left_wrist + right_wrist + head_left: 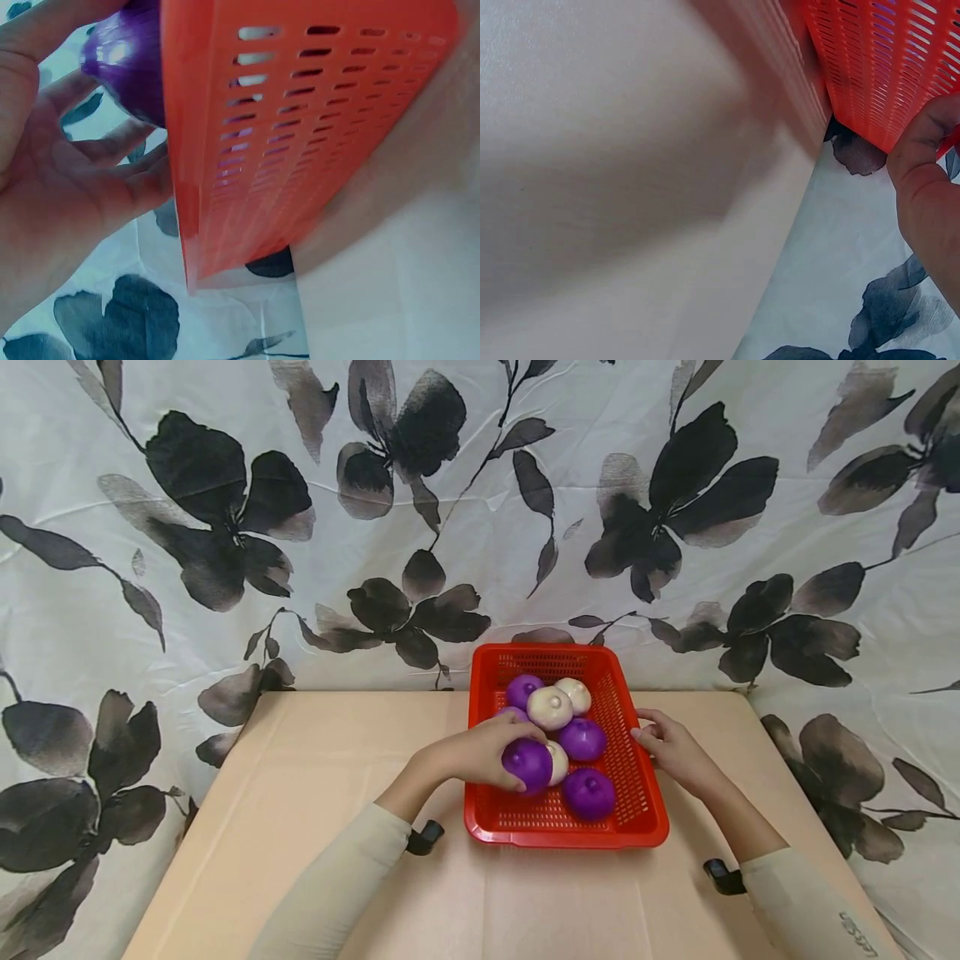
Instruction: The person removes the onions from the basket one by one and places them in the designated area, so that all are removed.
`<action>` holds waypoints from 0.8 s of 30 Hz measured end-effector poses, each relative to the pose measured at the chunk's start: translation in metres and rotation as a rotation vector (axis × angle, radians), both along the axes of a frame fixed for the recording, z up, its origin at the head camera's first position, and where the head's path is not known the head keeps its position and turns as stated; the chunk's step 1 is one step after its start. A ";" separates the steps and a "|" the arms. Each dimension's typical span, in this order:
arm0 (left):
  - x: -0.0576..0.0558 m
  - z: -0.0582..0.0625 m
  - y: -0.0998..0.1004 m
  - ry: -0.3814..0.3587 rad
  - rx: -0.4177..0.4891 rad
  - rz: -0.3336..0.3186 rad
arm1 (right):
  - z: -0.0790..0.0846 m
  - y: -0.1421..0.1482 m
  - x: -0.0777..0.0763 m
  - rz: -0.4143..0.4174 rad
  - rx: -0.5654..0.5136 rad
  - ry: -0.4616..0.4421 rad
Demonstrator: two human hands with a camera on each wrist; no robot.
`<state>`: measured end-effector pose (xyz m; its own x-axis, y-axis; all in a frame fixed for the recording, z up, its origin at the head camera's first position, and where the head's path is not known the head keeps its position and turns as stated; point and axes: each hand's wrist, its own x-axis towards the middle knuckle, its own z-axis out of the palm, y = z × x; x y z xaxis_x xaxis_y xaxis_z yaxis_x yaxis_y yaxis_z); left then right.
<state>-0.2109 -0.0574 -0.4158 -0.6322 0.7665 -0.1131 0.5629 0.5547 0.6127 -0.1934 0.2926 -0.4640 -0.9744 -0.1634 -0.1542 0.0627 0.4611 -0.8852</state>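
Observation:
A red plastic basket (633, 814) with slotted sides holds several glossy purple and white onions, each with a small nub. Over its left side, my left hand (483, 752) grips a purple onion (527, 765), thumb at the front and fingers behind. The left wrist view shows that purple onion (127, 64) just above the rim. My right hand (675, 752) pinches the basket's right rim; its thumb (926, 135) shows against the red side. Beside the held onion lie a white onion (558, 763), partly hidden, and another purple onion (588, 793).
The basket stands at the far middle of a pale table (337, 760). Behind the table hangs a white cloth (540, 577) with dark flowers. Dark straps with small cameras (425, 838) sit on both wrists.

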 end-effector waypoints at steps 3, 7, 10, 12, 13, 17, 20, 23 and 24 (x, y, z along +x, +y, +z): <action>-0.001 0.002 -0.006 -0.002 0.074 0.052 | 0.000 0.001 0.000 -0.003 0.000 -0.003; 0.001 0.006 -0.014 0.000 0.143 0.155 | -0.001 0.001 0.000 -0.005 -0.006 -0.008; 0.001 0.008 -0.020 0.033 0.181 0.211 | -0.003 0.001 0.000 -0.005 -0.015 -0.014; 0.001 0.010 -0.025 0.063 0.209 0.236 | -0.003 0.000 0.000 -0.003 -0.016 -0.015; 0.000 0.010 -0.027 0.082 0.224 0.245 | -0.003 0.000 0.000 -0.003 -0.015 -0.016; -0.004 0.013 -0.038 0.145 0.278 0.301 | -0.003 0.001 0.000 -0.005 -0.006 -0.012; -0.007 0.012 -0.048 0.175 0.322 0.358 | -0.002 0.001 0.000 -0.006 -0.008 -0.011; -0.012 0.009 -0.059 0.192 0.369 0.425 | -0.002 0.001 0.000 -0.001 -0.009 -0.010; -0.013 0.008 -0.062 0.190 0.386 0.451 | -0.002 0.001 0.000 0.000 -0.011 -0.009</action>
